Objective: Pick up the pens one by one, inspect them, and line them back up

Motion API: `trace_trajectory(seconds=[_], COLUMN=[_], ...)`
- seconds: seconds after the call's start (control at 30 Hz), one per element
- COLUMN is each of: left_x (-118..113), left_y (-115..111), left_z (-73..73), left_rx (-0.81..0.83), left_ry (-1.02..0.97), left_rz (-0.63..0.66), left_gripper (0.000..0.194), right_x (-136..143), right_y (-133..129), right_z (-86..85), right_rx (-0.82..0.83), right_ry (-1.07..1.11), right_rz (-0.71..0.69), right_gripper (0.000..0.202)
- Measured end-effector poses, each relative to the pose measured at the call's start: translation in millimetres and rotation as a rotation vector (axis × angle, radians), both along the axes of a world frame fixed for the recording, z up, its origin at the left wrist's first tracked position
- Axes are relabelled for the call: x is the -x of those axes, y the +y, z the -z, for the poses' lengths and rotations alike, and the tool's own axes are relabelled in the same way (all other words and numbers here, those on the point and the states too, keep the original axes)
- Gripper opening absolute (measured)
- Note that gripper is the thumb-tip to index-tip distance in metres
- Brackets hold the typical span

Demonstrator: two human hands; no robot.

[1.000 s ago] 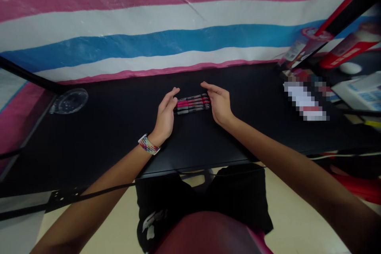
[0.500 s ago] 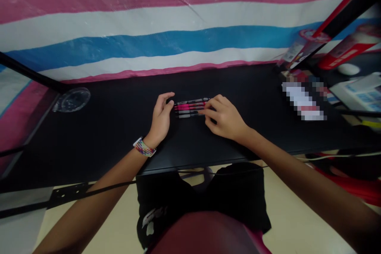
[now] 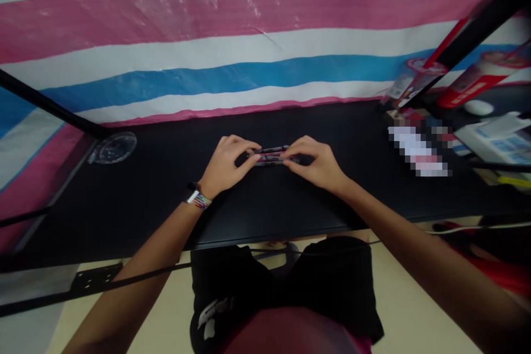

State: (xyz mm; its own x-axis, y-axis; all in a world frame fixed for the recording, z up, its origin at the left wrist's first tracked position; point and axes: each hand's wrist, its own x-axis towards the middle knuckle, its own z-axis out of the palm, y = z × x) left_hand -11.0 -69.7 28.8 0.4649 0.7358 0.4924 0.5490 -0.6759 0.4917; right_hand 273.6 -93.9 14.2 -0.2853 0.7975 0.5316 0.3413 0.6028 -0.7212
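Several pens (image 3: 271, 156), some black or grey and some pink, lie side by side on the black desk (image 3: 166, 199), pointing left to right. My left hand (image 3: 229, 163), with a watch on a multicoloured band (image 3: 198, 198) at its wrist, pinches the left ends of the pens between thumb and fingers. At the opposite ends, my right hand (image 3: 314, 161) grips them the same way. The fingertips cover both ends, so only the middle stretch of the pens shows.
A clear plastic lid (image 3: 114, 147) lies at the far left. On the right stand a clear cup with a red straw (image 3: 415, 80) and a red-and-white cup (image 3: 473, 86). Near them are a white rounded object (image 3: 478, 108) and a white-and-blue packet (image 3: 498, 135). Striped sheeting (image 3: 232, 80) hangs behind.
My left hand has moved right and closed from an open pose onto the pens' left ends. My right hand stays at their right ends. The camera view has tilted slightly upward.
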Motion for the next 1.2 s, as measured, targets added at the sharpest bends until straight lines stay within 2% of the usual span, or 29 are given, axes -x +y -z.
trace_trajectory(seconds=[0.07,0.17,0.23,0.33,0.47,0.6,0.73,0.87,1.2], left_x=[-2.0,-6.3,-8.2,-8.0,-6.2,-7.3,-8.2,-7.8,-6.6], left_y=[7.0,23.8,38.2,60.4,81.9,91.4,91.0,87.4,85.5], left_z=[-5.0,-4.5,0.3,10.8,22.7,29.6,33.1,34.3,32.6], left_rx=[-0.02,0.01,0.05,0.112,0.152,0.164,0.216,0.274,0.268], left_ry=[-0.026,-0.147,-0.214,-0.335,-0.348,-0.361,-0.356,-0.304,-0.212], left_rz=[-0.001,-0.062,-0.107,-0.15,-0.16,-0.144,-0.091,-0.084,-0.086], left_gripper=[0.02,0.019,0.016,0.014,0.019,0.017,0.021,0.021,0.028], right_x=[1.0,3.5,5.4,6.4,3.3,-0.2,-0.4,0.5,4.8], right_y=[13.8,41.3,61.5,88.7,110.4,117.0,117.0,118.1,121.9], right_z=[-6.2,-6.8,-1.3,9.9,20.0,25.2,29.7,33.3,38.4], right_rx=[0.083,0.167,0.222,0.393,0.465,0.494,0.546,0.534,0.515], right_ry=[0.102,0.234,0.334,0.489,0.534,0.538,0.536,0.56,0.516], right_rz=[0.022,0.019,0.035,0.043,0.003,-0.035,-0.036,-0.048,-0.021], right_gripper=[0.008,0.014,0.018,0.028,0.033,0.037,0.037,0.032,0.027])
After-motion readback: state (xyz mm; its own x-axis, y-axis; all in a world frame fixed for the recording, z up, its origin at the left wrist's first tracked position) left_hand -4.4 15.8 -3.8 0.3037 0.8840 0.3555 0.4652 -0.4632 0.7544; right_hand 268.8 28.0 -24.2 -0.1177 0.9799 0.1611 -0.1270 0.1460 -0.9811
